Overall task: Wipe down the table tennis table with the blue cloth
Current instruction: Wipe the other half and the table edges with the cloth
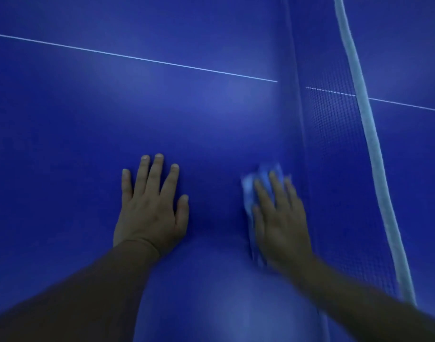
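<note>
I count two hands, one cloth, one net and one thin white line on my feed. The left hand (151, 208) lies flat on the blue bench (88, 119), palm down, fingers spread and pointing away from me; its grip is released and it carries nothing. The right hand (279, 218) is also flat with fingers extended, pressing down on the blue cloth (249, 193), so its grip is a palm-press on the cloth, not a clenched fist. The hand and cloth are smeared by motion blur.

The cloth sits under the right hand, just beside the net (334, 149) on the near half of the bench. It is bunched into a long shape whose axis runs away from me and toward me, along the fingers. It looks paler than the bench, a light sky blue, with rumpled edges showing past the fingertips and along the thumb side.

The net's white top band (374, 154) runs from the top edge down to the lower right. The white line (137, 58) crosses the bench and shows again through the mesh.
</note>
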{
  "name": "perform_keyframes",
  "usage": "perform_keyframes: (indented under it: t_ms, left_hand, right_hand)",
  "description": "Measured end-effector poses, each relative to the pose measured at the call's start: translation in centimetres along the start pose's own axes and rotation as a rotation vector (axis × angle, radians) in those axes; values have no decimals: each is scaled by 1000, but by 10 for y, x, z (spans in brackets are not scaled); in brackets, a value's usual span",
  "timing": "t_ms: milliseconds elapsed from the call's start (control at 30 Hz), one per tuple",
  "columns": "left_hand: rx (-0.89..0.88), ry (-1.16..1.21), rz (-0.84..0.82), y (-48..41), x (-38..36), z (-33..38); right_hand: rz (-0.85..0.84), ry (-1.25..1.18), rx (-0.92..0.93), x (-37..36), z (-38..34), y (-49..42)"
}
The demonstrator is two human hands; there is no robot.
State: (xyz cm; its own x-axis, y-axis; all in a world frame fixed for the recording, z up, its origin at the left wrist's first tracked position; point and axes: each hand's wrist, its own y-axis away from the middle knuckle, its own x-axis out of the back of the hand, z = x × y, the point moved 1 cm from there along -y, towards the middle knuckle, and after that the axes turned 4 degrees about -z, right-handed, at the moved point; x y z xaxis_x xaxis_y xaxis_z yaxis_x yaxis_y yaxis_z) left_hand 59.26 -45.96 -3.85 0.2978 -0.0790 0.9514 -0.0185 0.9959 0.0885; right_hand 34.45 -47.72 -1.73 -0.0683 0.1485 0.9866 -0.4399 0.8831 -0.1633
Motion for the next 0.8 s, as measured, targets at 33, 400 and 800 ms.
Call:
perform_keyframes:
  t_ms: [33,400,800]
  left_hand:
    - [2,3,-1,0,0,0]
    - [6,5,2,2,1,0]
    - [-14,-8,4,0,-2,-1]
  right_hand:
    - [-28,-19,90,5,-6,24]
    - [-110,-24,-233,-40,79,-189]
    - [-112,-98,373,-30,19,-88]
